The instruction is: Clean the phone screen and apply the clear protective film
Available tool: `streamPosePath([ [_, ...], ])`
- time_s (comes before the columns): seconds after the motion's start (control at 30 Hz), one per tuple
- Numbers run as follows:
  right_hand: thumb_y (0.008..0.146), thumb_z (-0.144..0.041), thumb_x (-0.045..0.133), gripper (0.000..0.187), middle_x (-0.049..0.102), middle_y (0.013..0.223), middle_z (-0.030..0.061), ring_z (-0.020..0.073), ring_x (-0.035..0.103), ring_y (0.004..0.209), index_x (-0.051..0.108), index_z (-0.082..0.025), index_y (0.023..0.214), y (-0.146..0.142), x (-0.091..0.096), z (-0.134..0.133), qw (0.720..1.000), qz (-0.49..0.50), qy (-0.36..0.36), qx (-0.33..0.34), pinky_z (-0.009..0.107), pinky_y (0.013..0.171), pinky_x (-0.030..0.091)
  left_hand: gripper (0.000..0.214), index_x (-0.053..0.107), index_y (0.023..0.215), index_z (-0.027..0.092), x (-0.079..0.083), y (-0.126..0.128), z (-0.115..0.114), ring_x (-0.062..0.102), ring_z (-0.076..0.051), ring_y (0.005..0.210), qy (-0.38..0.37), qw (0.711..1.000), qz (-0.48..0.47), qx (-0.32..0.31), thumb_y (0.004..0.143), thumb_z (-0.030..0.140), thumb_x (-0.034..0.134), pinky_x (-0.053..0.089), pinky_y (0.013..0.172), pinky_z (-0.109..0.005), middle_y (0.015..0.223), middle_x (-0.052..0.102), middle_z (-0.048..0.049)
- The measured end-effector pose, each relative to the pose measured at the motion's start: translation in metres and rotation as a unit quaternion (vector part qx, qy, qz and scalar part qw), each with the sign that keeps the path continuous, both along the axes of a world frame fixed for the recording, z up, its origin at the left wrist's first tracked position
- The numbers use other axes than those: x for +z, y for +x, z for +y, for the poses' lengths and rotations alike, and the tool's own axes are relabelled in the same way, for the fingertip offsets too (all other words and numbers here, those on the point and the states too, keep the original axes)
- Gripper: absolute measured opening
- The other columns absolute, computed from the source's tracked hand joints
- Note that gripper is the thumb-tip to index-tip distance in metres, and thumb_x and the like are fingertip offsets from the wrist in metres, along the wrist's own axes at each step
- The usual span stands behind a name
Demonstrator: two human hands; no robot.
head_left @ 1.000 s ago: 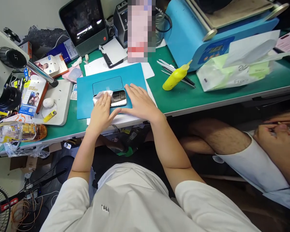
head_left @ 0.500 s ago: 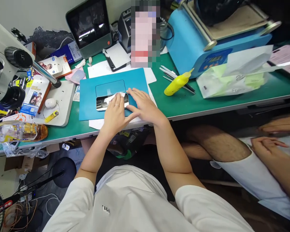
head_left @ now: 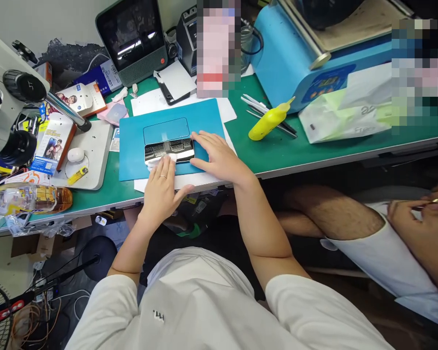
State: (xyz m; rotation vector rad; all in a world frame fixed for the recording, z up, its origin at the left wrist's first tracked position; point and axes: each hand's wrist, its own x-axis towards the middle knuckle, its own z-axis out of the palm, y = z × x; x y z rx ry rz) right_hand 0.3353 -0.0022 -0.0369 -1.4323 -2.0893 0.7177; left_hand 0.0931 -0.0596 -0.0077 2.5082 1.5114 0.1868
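Observation:
A phone (head_left: 182, 147) with a dark, glossy, reflective face lies crosswise on a blue mat (head_left: 132, 146). My left hand (head_left: 160, 187) presses a white tissue (head_left: 153, 164) with nearly flat fingers against the phone's near left edge. The thumb stands apart. At the phone's right end is my right hand (head_left: 221, 158), its thumb near the lower corner and its fingers at the upper corner, steadying it. Just beyond the phone, a thin, clear, black-edged screen glass (head_left: 168, 129) lies flat on the mat.
A yellow squeeze bottle (head_left: 268, 124) and tweezers lie right of the mat, near a tissue pack (head_left: 346, 119) and a blue machine (head_left: 281, 63). A microscope stand (head_left: 95, 167) and drink bottle (head_left: 40, 198) are left. Another person's leg and hands (head_left: 419, 223) are at right.
My left hand has slid left and toward me with the tissue, from the middle of the phone to its near left edge. More of the phone's face shows. My right hand stays at its end.

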Motion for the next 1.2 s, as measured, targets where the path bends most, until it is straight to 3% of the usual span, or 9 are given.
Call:
streamPosePath([
  [0.2, 0.103, -0.049, 0.057, 0.083, 0.049, 0.183, 0.014, 0.0392, 0.038, 0.175, 0.045, -0.015, 0.178, -0.003, -0.002, 0.002, 1.0, -0.003, -0.004, -0.014, 0.066, 0.144, 0.027, 0.077, 0.053, 0.172, 0.012, 0.014, -0.032, 0.02, 0.048, -0.041, 0.17, 0.011, 0.993, 0.009, 0.116, 0.118, 0.066, 0.041, 0.052, 0.131, -0.057, 0.182, 0.045, -0.0238],
  [0.37, 0.106, -0.054, 0.057, 0.084, 0.047, 0.184, 0.0149, 0.0405, 0.035, 0.176, 0.042, -0.016, 0.179, -0.001, 0.003, 0.0, 1.0, -0.002, -0.024, -0.01, 0.068, 0.144, 0.027, 0.047, 0.075, 0.149, 0.024, 0.023, -0.063, 0.035, 0.072, -0.041, 0.147, 0.018, 0.993, 0.021, 0.113, 0.117, 0.04, 0.045, 0.063, 0.116, -0.056, 0.164, 0.071, -0.0132],
  [0.5, 0.107, -0.059, 0.057, 0.093, 0.034, 0.191, 0.0134, 0.0429, 0.034, 0.176, 0.029, -0.018, 0.185, 0.007, 0.017, 0.01, 0.996, 0.014, -0.085, -0.011, 0.067, 0.134, 0.047, 0.044, 0.086, 0.115, 0.023, 0.035, -0.1, 0.073, 0.081, -0.039, 0.12, 0.04, 0.99, 0.047, 0.126, 0.114, 0.033, 0.043, 0.061, 0.113, -0.059, 0.126, 0.088, -0.0146],
  [0.57, 0.107, -0.056, 0.058, 0.09, 0.04, 0.189, 0.0125, 0.0418, 0.044, 0.171, 0.029, -0.02, 0.185, 0.008, 0.022, 0.027, 0.996, 0.026, -0.081, -0.016, 0.064, 0.131, 0.052, 0.045, 0.085, 0.111, 0.022, 0.044, -0.109, 0.094, 0.079, -0.037, 0.119, 0.047, 0.99, 0.046, 0.127, 0.115, 0.036, 0.042, 0.06, 0.113, -0.059, 0.122, 0.087, -0.0147],
  [0.7, 0.109, -0.047, 0.053, 0.072, 0.065, 0.169, 0.0146, 0.0404, 0.068, 0.149, 0.047, -0.02, 0.177, -0.001, 0.02, 0.073, 0.997, 0.025, -0.045, -0.052, 0.068, 0.127, 0.053, 0.046, 0.08, 0.126, 0.022, 0.057, -0.094, 0.133, 0.07, -0.035, 0.136, 0.057, 0.995, 0.021, 0.076, 0.115, 0.033, 0.037, 0.056, 0.12, -0.054, 0.148, 0.078, -0.0101],
  [0.77, 0.109, -0.043, 0.052, 0.067, 0.072, 0.161, 0.0156, 0.0415, 0.066, 0.15, 0.056, -0.018, 0.17, -0.008, 0.016, 0.09, 0.997, 0.007, -0.029, -0.072, 0.068, 0.127, 0.053, 0.044, 0.074, 0.142, 0.024, 0.054, -0.076, 0.151, 0.069, -0.035, 0.141, 0.057, 0.997, 0.01, 0.057, 0.113, 0.029, 0.042, 0.055, 0.122, -0.053, 0.152, 0.077, -0.0081],
  [0.87, 0.107, -0.033, 0.043, 0.066, 0.075, 0.155, 0.0165, 0.0378, 0.065, 0.15, 0.056, -0.012, 0.168, -0.017, 0.008, 0.099, 0.994, 0.013, -0.008, -0.106, 0.061, 0.129, 0.052, 0.048, 0.07, 0.151, 0.019, 0.042, -0.056, 0.171, 0.069, -0.04, 0.139, 0.028, 0.998, 0.026, 0.052, 0.111, 0.024, 0.043, 0.054, 0.12, -0.056, 0.144, 0.08, -0.0164],
  [1.03, 0.105, -0.031, 0.032, 0.075, 0.077, 0.149, 0.014, 0.036, 0.068, 0.142, 0.04, -0.016, 0.177, -0.023, -0.001, 0.093, 0.99, 0.047, 0.016, -0.13, 0.059, 0.127, 0.051, 0.058, 0.059, 0.165, 0.015, 0.028, -0.056, 0.175, 0.069, -0.041, 0.137, 0.02, 0.999, 0.043, 0.009, 0.111, 0.019, 0.038, 0.054, 0.118, -0.057, 0.14, 0.079, -0.02],
  [1.2, 0.104, -0.034, 0.035, 0.072, 0.076, 0.147, 0.0144, 0.0366, 0.066, 0.14, 0.047, -0.015, 0.173, -0.024, -0.001, 0.09, 0.99, 0.034, 0.015, -0.135, 0.058, 0.125, 0.051, 0.059, 0.059, 0.165, 0.012, 0.021, -0.051, 0.169, 0.066, -0.042, 0.137, 0.029, 0.999, 0.023, 0.011, 0.113, 0.022, 0.035, 0.055, 0.116, -0.058, 0.144, 0.075, -0.0233],
])
